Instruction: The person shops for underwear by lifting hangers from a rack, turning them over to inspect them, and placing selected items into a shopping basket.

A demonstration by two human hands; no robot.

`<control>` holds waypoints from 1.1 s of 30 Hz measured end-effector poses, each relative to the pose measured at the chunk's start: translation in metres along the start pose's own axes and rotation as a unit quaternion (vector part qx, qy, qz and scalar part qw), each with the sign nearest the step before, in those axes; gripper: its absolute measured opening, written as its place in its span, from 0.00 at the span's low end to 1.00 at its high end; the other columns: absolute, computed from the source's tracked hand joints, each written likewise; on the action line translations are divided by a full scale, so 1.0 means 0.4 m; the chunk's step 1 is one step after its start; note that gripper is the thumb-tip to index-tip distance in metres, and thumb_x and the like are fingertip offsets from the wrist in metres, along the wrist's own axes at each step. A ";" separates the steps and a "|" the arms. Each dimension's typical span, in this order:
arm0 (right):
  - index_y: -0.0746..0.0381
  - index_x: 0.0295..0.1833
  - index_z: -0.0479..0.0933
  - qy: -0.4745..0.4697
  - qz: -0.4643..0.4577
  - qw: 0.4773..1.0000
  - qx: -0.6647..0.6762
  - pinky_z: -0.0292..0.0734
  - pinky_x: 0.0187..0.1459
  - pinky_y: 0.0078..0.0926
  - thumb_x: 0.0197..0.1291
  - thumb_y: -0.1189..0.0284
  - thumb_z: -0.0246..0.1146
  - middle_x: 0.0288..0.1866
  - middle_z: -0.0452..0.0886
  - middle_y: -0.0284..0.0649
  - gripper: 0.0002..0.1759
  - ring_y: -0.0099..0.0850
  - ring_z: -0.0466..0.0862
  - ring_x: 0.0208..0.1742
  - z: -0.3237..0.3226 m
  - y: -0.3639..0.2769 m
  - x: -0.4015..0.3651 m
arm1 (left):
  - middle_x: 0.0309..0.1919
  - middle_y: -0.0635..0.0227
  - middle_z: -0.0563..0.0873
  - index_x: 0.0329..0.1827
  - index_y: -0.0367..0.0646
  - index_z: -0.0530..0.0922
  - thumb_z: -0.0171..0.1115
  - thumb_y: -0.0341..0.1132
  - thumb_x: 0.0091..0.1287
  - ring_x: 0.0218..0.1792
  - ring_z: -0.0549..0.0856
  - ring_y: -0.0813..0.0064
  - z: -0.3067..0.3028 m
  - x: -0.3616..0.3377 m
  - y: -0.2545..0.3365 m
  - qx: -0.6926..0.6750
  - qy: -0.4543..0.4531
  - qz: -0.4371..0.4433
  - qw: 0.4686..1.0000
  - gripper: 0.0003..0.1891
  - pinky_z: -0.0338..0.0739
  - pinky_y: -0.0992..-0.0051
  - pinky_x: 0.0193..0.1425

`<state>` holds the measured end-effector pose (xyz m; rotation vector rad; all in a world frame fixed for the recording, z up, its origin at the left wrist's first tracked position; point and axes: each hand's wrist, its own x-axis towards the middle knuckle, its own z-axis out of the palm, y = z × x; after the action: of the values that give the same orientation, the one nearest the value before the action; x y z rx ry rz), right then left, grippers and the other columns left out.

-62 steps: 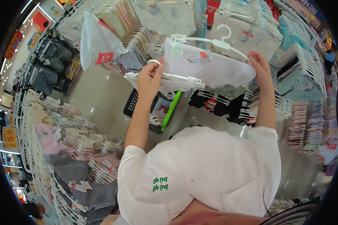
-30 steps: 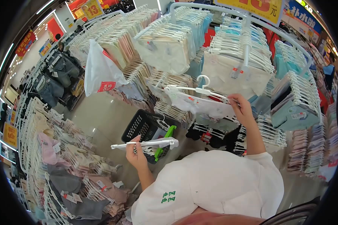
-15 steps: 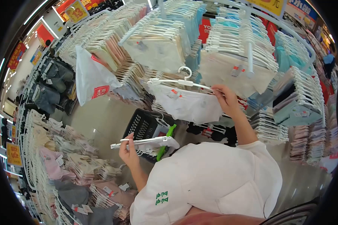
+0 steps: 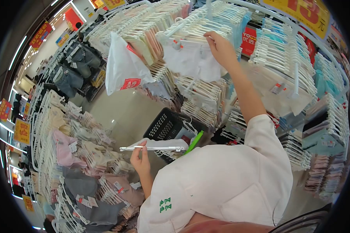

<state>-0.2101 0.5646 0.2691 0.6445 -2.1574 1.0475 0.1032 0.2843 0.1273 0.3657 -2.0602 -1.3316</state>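
Note:
My right hand [image 4: 222, 49] reaches forward to the rack, its fingers closed on the end of a clothes hanger. From that hanger hangs a pair of white underpants [image 4: 190, 60] with a red-and-white tag, in front of a row of similar hangered garments [image 4: 202, 29]. Lower down, my left hand [image 4: 141, 160] pinches a white hanger [image 4: 163, 148] held level, with white fabric on it. Just beyond it is a black shopping basket [image 4: 161, 126] with a green handle [image 4: 194, 142]; a few hangers show inside.
A white bag [image 4: 124, 66] hangs from the rack at left of centre. Rows of hangered clothes [image 4: 85, 151] line the left side. More hangered garments [image 4: 282, 87] fill the right. A yellow price sign [image 4: 305, 13] hangs above at the upper right.
My right hand has moved forward and up with the white underpants, from above the basket to the front of the rack. My left hand still holds its hanger. The view has shifted.

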 end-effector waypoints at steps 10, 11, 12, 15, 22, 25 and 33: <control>0.59 0.45 0.75 0.001 -0.038 0.997 -0.063 0.73 0.42 0.37 0.61 0.68 0.51 0.40 0.80 0.44 0.11 0.43 0.79 0.41 0.032 0.048 0.010 | 0.40 0.59 0.83 0.39 0.32 0.77 0.54 0.26 0.63 0.42 0.81 0.75 -0.046 -0.028 -0.042 -0.058 0.008 -0.083 0.995 0.07 0.72 0.77 0.51; 0.59 0.45 0.75 -0.005 -0.042 0.998 -0.055 0.73 0.41 0.37 0.61 0.68 0.51 0.40 0.80 0.43 0.11 0.43 0.79 0.41 0.036 0.047 0.011 | 0.42 0.58 0.82 0.43 0.31 0.77 0.52 0.26 0.64 0.44 0.80 0.74 -0.044 -0.021 -0.045 -0.062 -0.013 -0.083 0.995 0.09 0.72 0.77 0.53; 0.58 0.45 0.75 -0.011 -0.045 0.998 -0.048 0.73 0.41 0.37 0.61 0.68 0.51 0.41 0.80 0.42 0.11 0.43 0.79 0.40 0.039 0.047 0.010 | 0.42 0.58 0.82 0.40 0.30 0.77 0.52 0.25 0.64 0.44 0.80 0.74 -0.041 -0.009 -0.042 -0.041 -0.026 -0.088 0.995 0.07 0.72 0.77 0.53; 0.59 0.46 0.73 -0.039 0.004 0.995 -0.090 0.72 0.45 0.38 0.58 0.69 0.55 0.45 0.78 0.43 0.12 0.44 0.77 0.45 0.041 0.044 -0.001 | 0.38 0.62 0.84 0.35 0.33 0.78 0.56 0.27 0.62 0.41 0.81 0.77 -0.008 0.027 -0.004 -0.039 -0.011 -0.047 0.998 0.06 0.72 0.77 0.49; 0.67 0.52 0.67 -0.275 -0.068 0.938 0.200 0.67 0.53 0.36 0.51 0.67 0.63 0.51 0.71 0.50 0.25 0.44 0.72 0.52 0.022 -0.194 -0.294 | 0.38 0.61 0.84 0.40 0.35 0.80 0.57 0.26 0.60 0.40 0.82 0.74 0.072 0.091 0.104 0.019 -0.060 0.051 0.997 0.08 0.73 0.76 0.48; 0.67 0.56 0.67 -0.387 -0.105 0.884 0.240 0.69 0.52 0.33 0.56 0.61 0.59 0.50 0.73 0.50 0.27 0.42 0.75 0.51 0.072 -0.204 -0.416 | 0.37 0.61 0.84 0.41 0.36 0.80 0.58 0.26 0.59 0.39 0.82 0.71 0.119 0.110 0.132 0.037 -0.071 0.095 0.992 0.08 0.73 0.76 0.47; 0.65 0.53 0.71 -0.394 0.025 0.878 0.270 0.73 0.45 0.31 0.55 0.65 0.60 0.44 0.78 0.47 0.22 0.41 0.79 0.44 0.022 -0.191 -0.467 | 0.36 0.60 0.83 0.38 0.38 0.79 0.59 0.27 0.57 0.36 0.82 0.64 0.232 0.149 0.184 0.044 -0.124 0.160 0.978 0.07 0.74 0.71 0.42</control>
<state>-0.0373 0.5419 0.1668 1.4920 -2.5410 1.6441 0.0063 0.3501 0.1893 -0.1004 -2.2716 -1.1374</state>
